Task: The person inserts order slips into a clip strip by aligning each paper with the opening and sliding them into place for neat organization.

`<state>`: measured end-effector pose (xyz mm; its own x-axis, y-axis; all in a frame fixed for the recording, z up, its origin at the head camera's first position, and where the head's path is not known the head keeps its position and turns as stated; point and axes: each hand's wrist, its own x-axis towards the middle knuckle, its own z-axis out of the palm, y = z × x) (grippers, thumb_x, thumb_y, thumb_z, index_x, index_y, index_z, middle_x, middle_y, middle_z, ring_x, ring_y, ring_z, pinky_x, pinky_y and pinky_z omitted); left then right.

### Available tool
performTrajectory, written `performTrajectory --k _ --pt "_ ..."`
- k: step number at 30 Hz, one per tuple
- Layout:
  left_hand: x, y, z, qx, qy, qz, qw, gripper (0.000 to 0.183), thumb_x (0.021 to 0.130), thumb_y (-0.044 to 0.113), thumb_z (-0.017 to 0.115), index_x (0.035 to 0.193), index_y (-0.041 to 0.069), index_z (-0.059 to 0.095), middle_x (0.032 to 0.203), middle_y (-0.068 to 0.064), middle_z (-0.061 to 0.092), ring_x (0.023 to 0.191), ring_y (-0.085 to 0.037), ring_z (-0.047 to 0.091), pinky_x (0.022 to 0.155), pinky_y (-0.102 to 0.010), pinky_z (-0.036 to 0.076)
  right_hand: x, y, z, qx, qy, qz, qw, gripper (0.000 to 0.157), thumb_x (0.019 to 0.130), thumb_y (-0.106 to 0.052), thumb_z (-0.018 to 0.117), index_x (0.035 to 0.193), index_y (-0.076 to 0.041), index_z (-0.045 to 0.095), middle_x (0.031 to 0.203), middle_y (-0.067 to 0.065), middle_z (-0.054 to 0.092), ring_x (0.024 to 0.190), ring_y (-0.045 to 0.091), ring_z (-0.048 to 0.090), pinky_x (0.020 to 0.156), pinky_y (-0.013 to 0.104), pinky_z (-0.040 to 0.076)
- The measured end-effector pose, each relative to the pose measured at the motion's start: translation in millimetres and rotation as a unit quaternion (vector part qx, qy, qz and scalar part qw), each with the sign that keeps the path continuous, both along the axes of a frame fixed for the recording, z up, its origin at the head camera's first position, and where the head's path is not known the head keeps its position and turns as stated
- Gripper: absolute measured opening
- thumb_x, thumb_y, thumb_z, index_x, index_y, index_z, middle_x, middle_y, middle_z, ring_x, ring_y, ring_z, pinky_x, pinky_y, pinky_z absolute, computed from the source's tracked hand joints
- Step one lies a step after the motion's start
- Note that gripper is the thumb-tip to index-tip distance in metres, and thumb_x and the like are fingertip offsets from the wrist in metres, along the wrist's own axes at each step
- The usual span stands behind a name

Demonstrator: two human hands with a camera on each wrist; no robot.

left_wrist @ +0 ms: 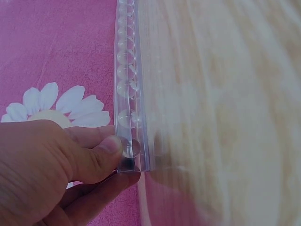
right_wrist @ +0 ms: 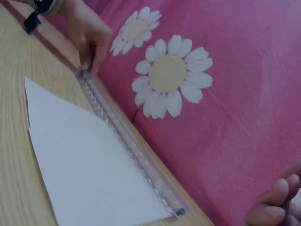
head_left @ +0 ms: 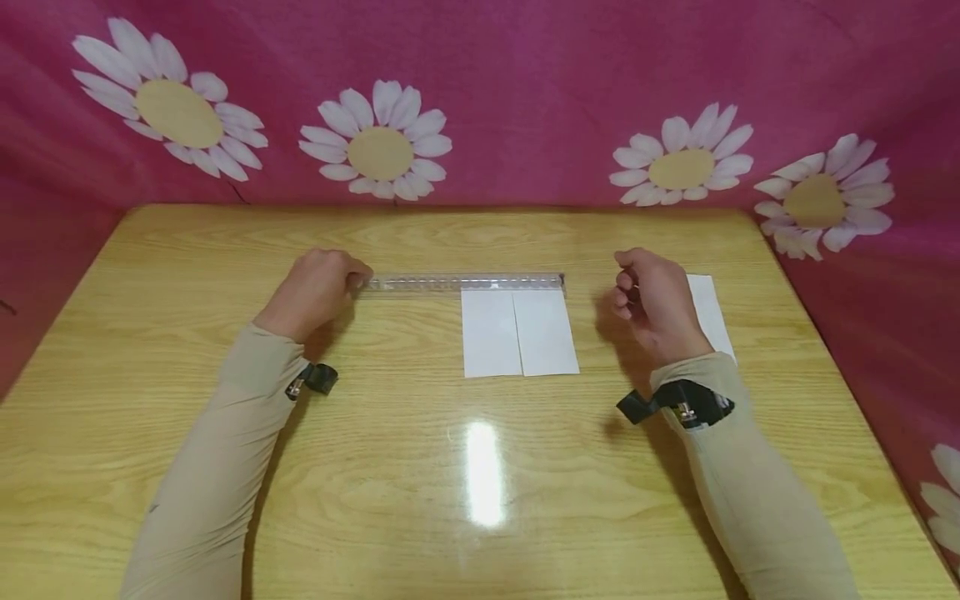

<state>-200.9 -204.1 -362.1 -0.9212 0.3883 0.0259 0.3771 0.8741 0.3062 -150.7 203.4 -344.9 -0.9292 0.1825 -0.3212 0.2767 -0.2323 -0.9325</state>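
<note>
A long clear plastic strip [head_left: 420, 283] with a row of round shapes along it lies crosswise on the table. My left hand [head_left: 318, 287] pinches its left end between thumb and fingers; in the left wrist view the thumb [left_wrist: 109, 144] presses on that end. Just below the strip's right part, two white sheets, a left one [head_left: 490, 335] and a right one [head_left: 546, 335], lie side by side, their top edges along it. My right hand [head_left: 656, 296] hovers right of the strip's far end, fingers loosely curled around nothing.
Another white sheet [head_left: 712, 317] lies at the right, partly hidden behind my right hand and wrist. The wooden table [head_left: 375, 467] ends at the back against a pink cloth [head_left: 525, 100] with large daisies. A bright reflection shows on the tabletop.
</note>
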Motion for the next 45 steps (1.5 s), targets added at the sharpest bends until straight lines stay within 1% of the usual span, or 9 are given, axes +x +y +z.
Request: performTrajectory --k 9,17,24,27,31,33,35,40,45 --pt "0.7 -2 1.8 -0.006 0.001 -0.006 1.0 0.033 0.093 -0.009 0.054 0.115 0.0 0.078 0.118 -0.021 0.076 0.109 -0.036 0.071 0.098 -0.051 0.057 -3.8 9 0.4 0.046 0.003 0.012 0.999 0.017 0.1 -0.021 0.061 0.085 -0.014 0.063 0.062 -0.006 0.05 0.055 0.01 0.048 0.051 0.021 0.042" --pt "1.1 -2 5.2 -0.009 0.009 -0.003 0.9999 0.034 0.093 -0.009 0.054 0.115 0.0 0.078 0.118 -0.021 0.076 0.108 -0.037 0.071 0.098 -0.052 0.056 -4.6 29 9.0 0.094 0.009 0.048 0.994 0.019 0.1 -0.023 0.064 0.083 -0.016 0.066 0.067 -0.007 0.055 0.058 0.01 0.051 0.055 0.022 0.045" --pt "0.5 0 5.5 -0.004 0.012 -0.005 0.9999 0.031 0.094 -0.008 0.055 0.114 0.0 0.078 0.117 -0.022 0.077 0.107 -0.038 0.072 0.097 -0.052 0.057 -2.7 50 15.1 0.179 0.001 0.083 0.98 0.017 0.102 -0.031 0.062 0.094 -0.018 0.07 0.074 -0.009 0.059 0.067 0.01 0.054 0.063 0.023 0.049" --pt "0.5 1 5.5 -0.006 0.012 -0.006 0.9999 0.031 0.094 -0.007 0.056 0.114 0.0 0.078 0.117 -0.022 0.077 0.107 -0.037 0.072 0.097 -0.052 0.057 -1.7 58 18.3 0.205 -0.001 0.08 0.976 0.019 0.101 -0.035 0.063 0.096 -0.018 0.071 0.075 -0.009 0.059 0.068 0.01 0.055 0.062 0.023 0.048" --pt "0.3 2 5.4 -0.008 0.007 -0.002 0.9999 0.03 0.095 -0.007 0.056 0.115 0.0 0.078 0.118 -0.022 0.076 0.107 -0.037 0.072 0.097 -0.052 0.057 -0.9 67 20.7 0.24 0.003 0.068 0.968 0.019 0.1 -0.037 0.064 0.092 -0.022 0.072 0.074 -0.011 0.059 0.065 0.009 0.054 0.06 0.023 0.047" --pt "0.4 2 5.4 -0.008 0.006 -0.002 1.0 0.031 0.095 -0.007 0.056 0.116 0.0 0.078 0.118 -0.022 0.076 0.107 -0.037 0.072 0.097 -0.052 0.057 -0.4 72 20.7 0.266 0.004 0.066 0.962 0.019 0.1 -0.039 0.064 0.091 -0.024 0.071 0.074 -0.012 0.06 0.065 0.008 0.055 0.06 0.023 0.048" --pt "0.7 2 4.8 -0.008 0.006 -0.004 0.9999 0.031 0.095 -0.007 0.055 0.116 -0.001 0.077 0.118 -0.023 0.076 0.108 -0.038 0.071 0.097 -0.053 0.057 0.6 77 20.6 0.303 0.0 0.07 0.95 0.022 0.101 -0.042 0.062 0.095 -0.022 0.07 0.075 -0.013 0.06 0.066 0.008 0.056 0.062 0.023 0.05" --pt "0.7 1 2.2 -0.005 0.008 -0.002 1.0 0.031 0.095 -0.007 0.054 0.115 -0.001 0.078 0.118 -0.022 0.076 0.108 -0.038 0.071 0.097 -0.053 0.056 1.9 87 20.8 0.395 -0.02 0.081 0.915 0.044 0.101 -0.051 0.057 0.115 -0.01 0.064 0.079 -0.016 0.062 0.071 0.012 0.06 0.066 0.027 0.053" --pt "0.9 1 1.9 -0.004 0.005 -0.001 1.0 0.033 0.095 -0.008 0.054 0.116 0.0 0.077 0.119 -0.022 0.076 0.108 -0.037 0.071 0.097 -0.053 0.056 1.8 93 20.9 0.463 -0.044 0.078 0.882 0.058 0.099 -0.057 0.055 0.126 -0.006 0.064 0.086 -0.009 0.066 0.076 0.019 0.063 0.064 0.031 0.052"
